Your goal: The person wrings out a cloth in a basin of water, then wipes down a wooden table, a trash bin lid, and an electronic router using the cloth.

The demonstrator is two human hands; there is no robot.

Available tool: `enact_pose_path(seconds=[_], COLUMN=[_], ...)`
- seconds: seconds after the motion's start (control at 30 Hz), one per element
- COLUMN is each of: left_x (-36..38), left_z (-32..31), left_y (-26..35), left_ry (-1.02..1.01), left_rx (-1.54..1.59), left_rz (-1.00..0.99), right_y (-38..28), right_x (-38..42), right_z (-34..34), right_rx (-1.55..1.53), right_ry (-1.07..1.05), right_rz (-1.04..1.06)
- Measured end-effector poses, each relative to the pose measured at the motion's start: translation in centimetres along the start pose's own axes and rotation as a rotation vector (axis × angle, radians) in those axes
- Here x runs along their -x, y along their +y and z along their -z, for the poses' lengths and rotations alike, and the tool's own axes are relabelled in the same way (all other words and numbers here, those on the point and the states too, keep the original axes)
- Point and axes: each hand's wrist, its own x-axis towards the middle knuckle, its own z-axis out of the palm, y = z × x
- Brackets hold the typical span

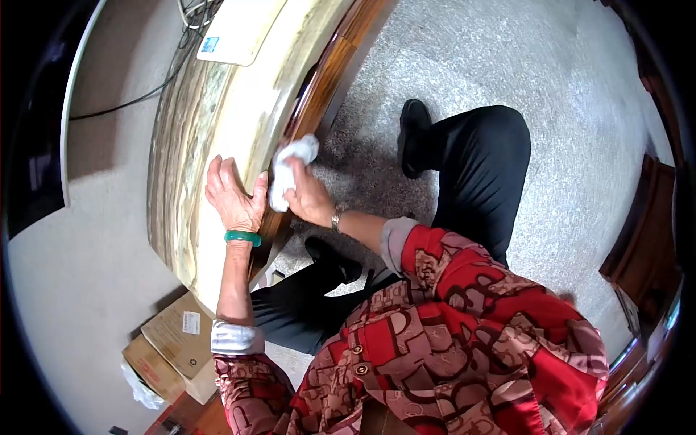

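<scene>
Wiping along the wooden edge (308, 109) under a marble tabletop (217, 130), by the look of it, with the stroke somewhere mid-run. Next move, judged from the pose: sliding the cloth further along the rim toward 1 o'clock, with steady pressure into the groove and the bracing hand kept planted.

Underfoot, a speckled grey carpet (507, 65) filling the frame from 12 to 4 o'clock. At 9 o'clock, a plain pale wall (72, 254). Along the right margin at 3 to 4 o'clock, dark wooden furniture (645, 232). At 7 o'clock, cardboard boxes (174, 341) stacked on the floor below the table's end. On the tabletop at 11 o'clock, a flat white device (239, 29) with cables trailing off leftward.

Crouched low, dark trousers (478, 167) folded at the knee, a black shoe (413, 130) at 12 o'clock of centre.

Left hand (233, 192), green bangle (243, 237) at the wrist, spread flat and pressed against the marble rim. Right hand (308, 196), closed round a bunched white cloth (290, 167), pushing it against the wooden edge just beside the left thumb, at 10 o'clock of centre.
</scene>
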Motion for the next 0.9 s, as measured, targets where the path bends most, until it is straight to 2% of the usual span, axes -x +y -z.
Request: enact_pose_path(seconds=[0.07, 0.13, 0.2, 0.27, 0.3, 0.33, 0.37, 0.4, 0.43, 0.47, 0.57, 0.6, 0.67, 0.7, 0.77, 0.83, 0.87, 0.9], left_x=[-0.1, -0.1, -0.1, 0.0, -0.1, -0.2, -0.2, -0.2, -0.2, -0.2, -0.3, -0.2, -0.2, -0.2, -0.2, -0.1, -0.1, -0.1], left_z=[0.0, 0.0, -0.1, -0.1, -0.1, 0.0, -0.1, 0.0, 0.1, 0.1, 0.0, 0.0, -0.1, -0.1, -0.1, -0.3, -0.3, -0.3], left_y=[-0.2, -0.2, -0.3, -0.2, -0.2, -0.2, -0.2, -0.2, -0.1, 0.0, -0.2, -0.2, -0.1, -0.1, -0.2, -0.5, -0.5, -0.4], left_ry=[0.014, 0.007, 0.012, -0.005, 0.0, 0.003, -0.005, -0.025, -0.011, 0.004, -0.012, -0.007, -0.018, -0.015, -0.01, -0.007, -0.002, -0.011], left_rx=[-0.004, -0.008, -0.001, -0.02, -0.022, -0.025, -0.011, -0.018, -0.038, -0.058, -0.071, -0.071, -0.074, -0.072, -0.076, -0.017, -0.022, -0.039], left_rz=[-0.007, -0.011, -0.009, 0.007, 0.001, -0.009, -0.006, 0.008, -0.014, -0.039, -0.037, -0.044, -0.04, -0.042, -0.045, -0.035, -0.031, -0.018], right_y=[1.1, 2.0, 3.9, 7.2, 7.4, 10.7, 9.8, 9.9, 8.9, 8.9, 9.9, 11.5, 11.0, 9.4, 8.8, 7.2, 8.4, 7.6], right_x=[0.6, -1.4, -3.9, -8.4, -10.9, -13.9, -15.3, -17.3, -18.4, -18.9, -17.4, -16.4, -13.4, -10.5, -6.0, -0.9, 0.9, 2.5], right_z=[0.0, 1.7, 3.9, 6.4, 9.2, 11.1, 13.2, 14.5, 15.4, 15.4, 11.2, 8.6, 4.2, 2.0, -2.2, -6.5, -9.9, -10.4], right_rx=[-0.002, 0.024, 0.107, 0.165, 0.305, 0.323, 0.409, 0.329, 0.272, 0.252, 0.227, 0.164, 0.045, -0.008, -0.093, -0.257, -0.256, -0.346], right_ry=[0.028, -0.075, 0.215, 0.552, 0.446, 0.486, 0.53, 0.645, 0.668, 0.61, 0.58, 0.605, 0.625, 0.62, 0.334, 0.254, 0.327, 0.156], right_rz=[0.069, -0.022, 0.174, 0.102, -0.157, 0.025, 0.047, 0.193, 0.246, 0.184, 0.075, 0.175, 0.17, 0.066, -0.088, -0.169, -0.123, -0.367])
